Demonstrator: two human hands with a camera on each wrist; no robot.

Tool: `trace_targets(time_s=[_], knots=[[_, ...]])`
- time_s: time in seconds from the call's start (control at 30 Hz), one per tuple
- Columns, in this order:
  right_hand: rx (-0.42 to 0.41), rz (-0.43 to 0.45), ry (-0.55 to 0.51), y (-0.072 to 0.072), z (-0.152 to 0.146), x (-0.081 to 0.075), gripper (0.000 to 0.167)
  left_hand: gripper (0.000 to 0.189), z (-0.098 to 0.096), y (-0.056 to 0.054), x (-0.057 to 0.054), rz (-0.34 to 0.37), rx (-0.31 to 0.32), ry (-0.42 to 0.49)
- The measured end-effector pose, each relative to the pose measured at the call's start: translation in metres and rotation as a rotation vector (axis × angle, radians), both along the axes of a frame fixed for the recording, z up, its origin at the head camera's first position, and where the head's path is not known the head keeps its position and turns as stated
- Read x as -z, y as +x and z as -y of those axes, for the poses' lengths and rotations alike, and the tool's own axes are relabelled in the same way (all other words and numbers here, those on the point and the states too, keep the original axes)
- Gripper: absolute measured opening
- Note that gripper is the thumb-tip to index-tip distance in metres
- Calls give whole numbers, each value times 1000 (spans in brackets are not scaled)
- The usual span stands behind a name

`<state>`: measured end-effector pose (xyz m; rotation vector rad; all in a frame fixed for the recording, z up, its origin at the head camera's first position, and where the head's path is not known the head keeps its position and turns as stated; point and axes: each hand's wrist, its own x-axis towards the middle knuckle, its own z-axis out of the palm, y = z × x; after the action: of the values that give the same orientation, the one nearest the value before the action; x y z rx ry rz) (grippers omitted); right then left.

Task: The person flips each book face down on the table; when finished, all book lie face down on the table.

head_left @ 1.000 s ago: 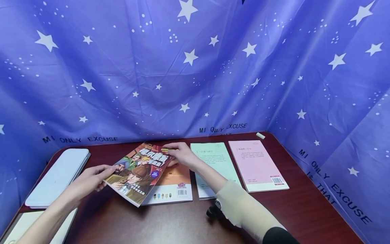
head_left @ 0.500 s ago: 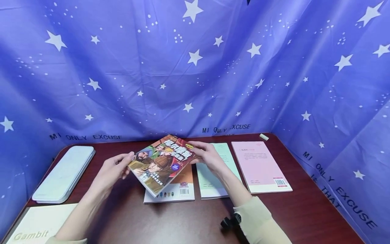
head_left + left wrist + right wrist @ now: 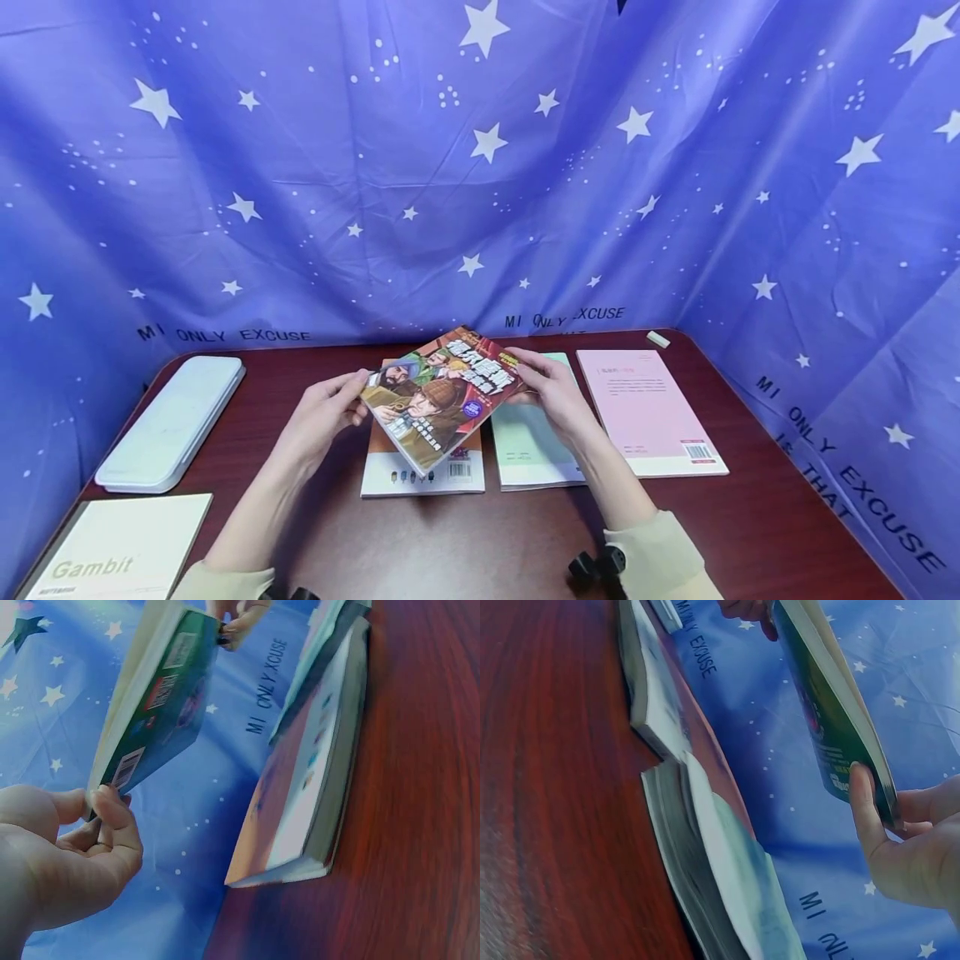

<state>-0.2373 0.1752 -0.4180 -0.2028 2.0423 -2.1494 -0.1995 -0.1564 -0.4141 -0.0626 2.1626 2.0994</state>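
Observation:
A comic-style paperback book (image 3: 442, 400), its cover showing a figure in a checked cap, is held tilted above the table by both hands. My left hand (image 3: 322, 417) pinches its left edge between thumb and fingers. At the upper right edge, my right hand (image 3: 555, 396) grips it the same way. The left wrist view shows the green back cover (image 3: 161, 712) with a barcode. Below it lies an orange and white book (image 3: 382, 475), partly covered by the paperback in the head view. A mint-green book (image 3: 525, 462) lies beside that one, partly behind my right hand.
A pink book (image 3: 637, 408) lies at the right of the dark red table (image 3: 420, 550), with a small white eraser (image 3: 658, 339) behind it. At left are a white case (image 3: 168, 425) and a "Gambit" notebook (image 3: 127, 533). A blue star-patterned curtain (image 3: 420, 167) surrounds the back and sides.
Both hands have carried the paperback to the right, from the left of the orange book to over it and the green book's edge. The view has shifted slightly left.

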Motion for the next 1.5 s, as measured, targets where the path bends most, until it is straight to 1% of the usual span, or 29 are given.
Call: trace_targets(time_s=[0.07,0.13,0.23,0.37,0.47,0.6,0.7,0.9,1.03,1.13,1.2,1.33,1.5], knots=[[14,10,0,0,-3,-2,43,48,-3,-1,1,6,6,31],[26,19,-7,1,-6,-4,43,47,-6,-3,1,7,-1,56],[23,18,-37,1,-10,-4,44,47,-12,-5,1,10,-48,83],[17,3,-65,0,-16,-3,45,46,-19,-7,2,31,-108,119],[23,5,-69,0,-20,-1,45,43,-24,-7,4,43,-118,163],[19,19,-76,0,-22,1,46,42,-25,-7,5,40,-112,208],[15,24,-87,-1,-23,1,46,43,-25,-7,5,29,-92,209],[16,31,-98,-3,-26,-1,48,43,-23,-10,4,11,-46,179],[66,61,-107,-5,-26,-2,50,44,-20,-14,4,-16,-30,161],[96,88,-132,-6,-25,-3,50,43,-17,-15,3,-31,-43,153],[116,108,-158,-6,-24,-3,42,42,-16,-15,3,-38,-53,151],[138,123,-191,-7,-24,-4,15,43,-16,-15,2,-48,-69,156],[168,111,-153,-6,-27,-3,19,42,-20,-13,4,-42,-84,164]])
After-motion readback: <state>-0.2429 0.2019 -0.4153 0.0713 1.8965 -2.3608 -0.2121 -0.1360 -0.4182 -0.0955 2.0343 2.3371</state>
